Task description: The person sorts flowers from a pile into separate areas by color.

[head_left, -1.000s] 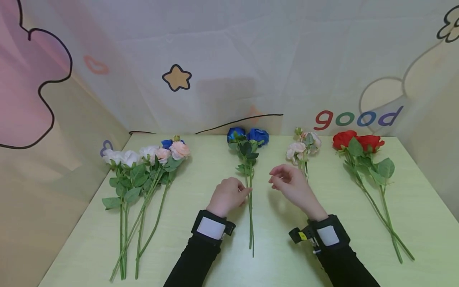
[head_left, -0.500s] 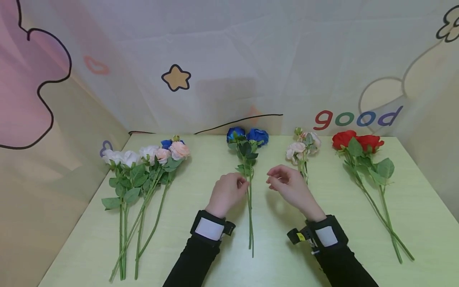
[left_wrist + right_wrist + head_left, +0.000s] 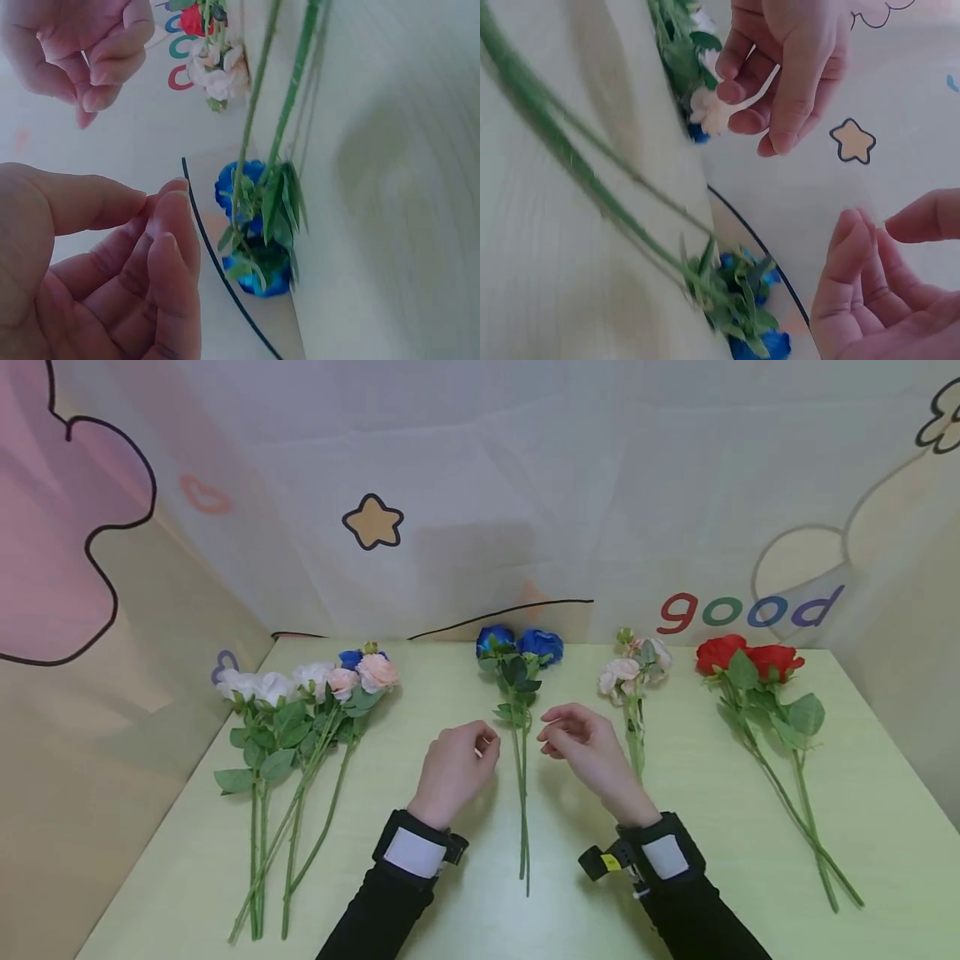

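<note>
Two blue roses (image 3: 540, 646) lie side by side in the middle of the table, stems toward the person. Just left of these stems, my left hand (image 3: 457, 768) hovers with loosely bent fingers. On the other side, my right hand (image 3: 588, 756) is held over the table, its fingers bent in the same relaxed way. Neither hand holds anything. In the left wrist view the thumb (image 3: 97, 202) comes close to the fingertips, and the blue roses (image 3: 259, 274) show beyond. The right wrist view has both hands apart from the green stems (image 3: 585, 176).
White roses (image 3: 273, 687) and pink roses (image 3: 377, 672), with a bit of blue behind, lie at the left with crossing stems. Pale pink flowers (image 3: 621, 675) lie right of centre, red roses (image 3: 772, 660) farther right. A printed cloth (image 3: 480, 485) hangs behind the table (image 3: 600, 910).
My left hand has moved off the blue roses' stems, to the left and slightly up. My right hand has shifted left toward them, uncovering more of the pale pink flowers' stems. The flowers lie as before.
</note>
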The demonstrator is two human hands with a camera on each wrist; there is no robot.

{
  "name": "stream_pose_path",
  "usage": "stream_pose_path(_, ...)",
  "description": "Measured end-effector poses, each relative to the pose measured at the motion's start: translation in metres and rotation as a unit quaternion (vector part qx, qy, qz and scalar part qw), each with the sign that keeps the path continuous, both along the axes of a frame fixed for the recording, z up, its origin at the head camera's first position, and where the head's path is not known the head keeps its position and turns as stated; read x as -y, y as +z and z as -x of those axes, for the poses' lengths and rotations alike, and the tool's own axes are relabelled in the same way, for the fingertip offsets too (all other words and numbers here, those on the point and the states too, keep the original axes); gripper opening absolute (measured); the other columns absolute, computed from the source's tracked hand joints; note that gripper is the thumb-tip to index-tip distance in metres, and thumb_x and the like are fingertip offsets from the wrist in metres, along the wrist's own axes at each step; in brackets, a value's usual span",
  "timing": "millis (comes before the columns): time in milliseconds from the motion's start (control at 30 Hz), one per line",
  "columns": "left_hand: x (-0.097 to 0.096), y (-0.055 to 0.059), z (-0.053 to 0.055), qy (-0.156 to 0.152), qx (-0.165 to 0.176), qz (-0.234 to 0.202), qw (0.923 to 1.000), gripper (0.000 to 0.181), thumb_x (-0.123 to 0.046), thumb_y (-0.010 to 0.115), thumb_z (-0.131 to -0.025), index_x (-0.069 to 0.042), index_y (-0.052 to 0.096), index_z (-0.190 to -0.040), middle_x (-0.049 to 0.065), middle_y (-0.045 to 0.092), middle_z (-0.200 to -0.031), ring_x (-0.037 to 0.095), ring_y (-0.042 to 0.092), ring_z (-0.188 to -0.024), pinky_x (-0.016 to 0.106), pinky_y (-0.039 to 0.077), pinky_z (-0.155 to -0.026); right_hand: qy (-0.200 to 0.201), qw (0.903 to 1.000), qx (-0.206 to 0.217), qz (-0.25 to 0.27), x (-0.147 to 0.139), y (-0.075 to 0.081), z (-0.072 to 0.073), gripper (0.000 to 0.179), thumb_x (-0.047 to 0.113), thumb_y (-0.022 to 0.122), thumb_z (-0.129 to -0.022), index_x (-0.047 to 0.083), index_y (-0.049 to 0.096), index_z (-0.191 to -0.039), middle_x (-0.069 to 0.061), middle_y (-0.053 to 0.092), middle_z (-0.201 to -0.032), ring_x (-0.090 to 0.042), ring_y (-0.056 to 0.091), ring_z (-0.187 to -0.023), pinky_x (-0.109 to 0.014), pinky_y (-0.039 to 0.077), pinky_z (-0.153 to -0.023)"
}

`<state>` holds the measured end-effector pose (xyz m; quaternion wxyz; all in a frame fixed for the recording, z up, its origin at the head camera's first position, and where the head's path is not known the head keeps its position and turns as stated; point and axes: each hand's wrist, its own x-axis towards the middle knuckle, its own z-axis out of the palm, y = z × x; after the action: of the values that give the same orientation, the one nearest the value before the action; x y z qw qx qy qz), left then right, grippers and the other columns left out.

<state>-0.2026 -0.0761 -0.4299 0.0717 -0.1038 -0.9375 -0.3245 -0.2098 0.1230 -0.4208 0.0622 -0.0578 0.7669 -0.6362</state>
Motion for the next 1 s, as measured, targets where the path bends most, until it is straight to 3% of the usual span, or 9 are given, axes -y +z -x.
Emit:
stream_pose_path(267,0.044,0.006,-0.009,0.034,-0.001,0.048,0.9983,0.013,-0.016,0.064,-0.096,-0.007,0.074,-0.095,0.006,0.073,-0.078,0.011,0.056,-0.057,0.024,0.042,-0.052,0.025,0.9922,0.059,0.107,0.042,-0.003,-0.003,0.026,0.007,0.051,-0.102,-0.007,0.054,-0.124,0.002,0.068,-0.087,-0.009,0.063,-0.079,-0.020,0.055,-0.075)
stream_pose_path(633,0.117,0.014,-0.024,0.073,0.018,0.106,0.9915,0.014,-0.015,0.064,-0.096,-0.003,0.072,-0.095,0.010,0.072,-0.079,0.015,0.059,-0.058,0.028,0.044,-0.050,0.049,0.9582,0.155,0.236,0.106,0.002,-0.008,0.028,0.015,0.044,-0.106,0.000,0.057,-0.125,0.002,0.069,-0.087,-0.012,0.062,-0.077,-0.019,0.053,-0.072)
stream_pose_path(800,0.153,0.015,-0.034,0.092,0.061,0.113,0.9874,0.017,-0.015,0.062,-0.096,-0.001,0.069,-0.100,0.013,0.072,-0.087,0.019,0.062,-0.065,0.030,0.046,-0.054,0.067,0.9476,0.181,0.255,0.130,0.000,-0.009,0.028,0.013,0.042,-0.104,0.000,0.058,-0.124,0.001,0.069,-0.088,-0.012,0.062,-0.076,-0.020,0.052,-0.072)
stream_pose_path(1000,0.187,0.017,-0.049,0.110,0.104,0.131,0.9798,0.024,-0.016,0.064,-0.096,0.004,0.066,-0.108,0.017,0.071,-0.090,0.021,0.063,-0.068,0.033,0.047,-0.055,0.078,0.9487,0.195,0.237,0.155,-0.008,-0.016,0.033,0.012,0.044,-0.102,-0.004,0.057,-0.128,-0.004,0.072,-0.100,-0.012,0.063,-0.079,-0.019,0.052,-0.073)
